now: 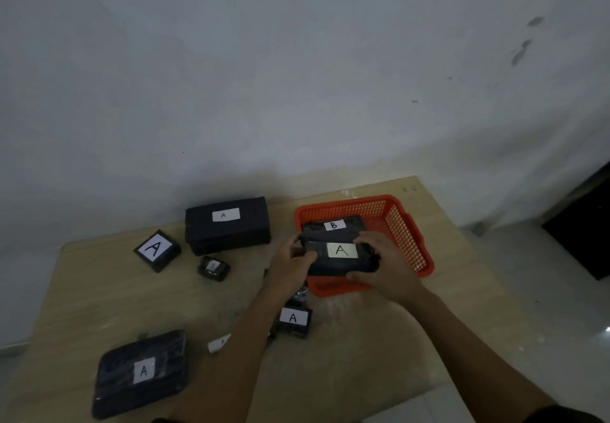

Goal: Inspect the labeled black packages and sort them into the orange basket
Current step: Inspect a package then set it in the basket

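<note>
Held package point(340, 256): black, white label reading A, centre-right of the frame, over the near-left part of the basket, label up toward you.
Left hand point(290, 267): clamped on the package's left end, thumb on top, fingers under it.
Right hand point(384, 269): clamped on the right end, fingers curled over the far edge, thumb at the near edge.
Orange basket point(406, 234): right of centre on the table, mesh walls; you already have one black package labelled B point(333, 224) lying inside at the back.
Step in hand: looks like you are checking the label, about to set it in or not.
Do it well: keep the label flat and facing you until you read it clearly; keep both ends gripped so the wrap does not slip; lower it beside or on the B package, clear of the basket's near rim, then let go with both hands together.
Watch out: B is already inside and this one reads A, so confirm the sorting rule before you drop it.
Left on table point(363, 373): big box A point(227, 224) upper centre-left, small cube A point(157, 250) left of it, small bundle point(214, 268) with unreadable label, small A package point(293, 320) under your left forearm, flat A package point(142, 373) lower left.
</note>
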